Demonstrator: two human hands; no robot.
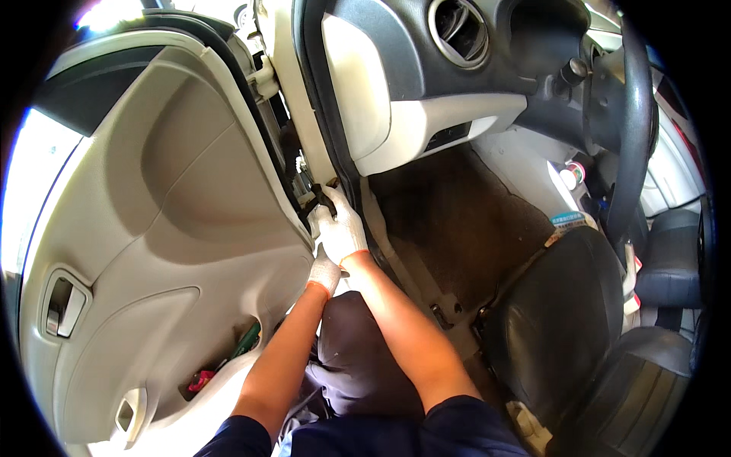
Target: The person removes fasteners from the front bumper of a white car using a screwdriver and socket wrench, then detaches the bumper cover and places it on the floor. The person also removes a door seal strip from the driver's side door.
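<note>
Both my hands wear white knit work gloves with orange cuffs and meet low in the gap between the opened car door (pixel 179 152) and the door frame (pixel 304 99). My right hand (pixel 344 232) is closed around a short black object (pixel 324 199) whose kind I cannot make out. Just below and to the left, my left hand (pixel 326 268) presses close against the right one. Its fingers are mostly hidden, so what they grip does not show. A door hinge (pixel 264 79) sits higher up in the same gap.
To the right are the dashboard with a round air vent (pixel 458 32), the steering wheel (pixel 633 122), a dark floor mat (pixel 457 221) and a black seat (pixel 556 305). The door pocket (pixel 221 369) holds a red item and a green one. My knee (pixel 365 350) is beneath my arms.
</note>
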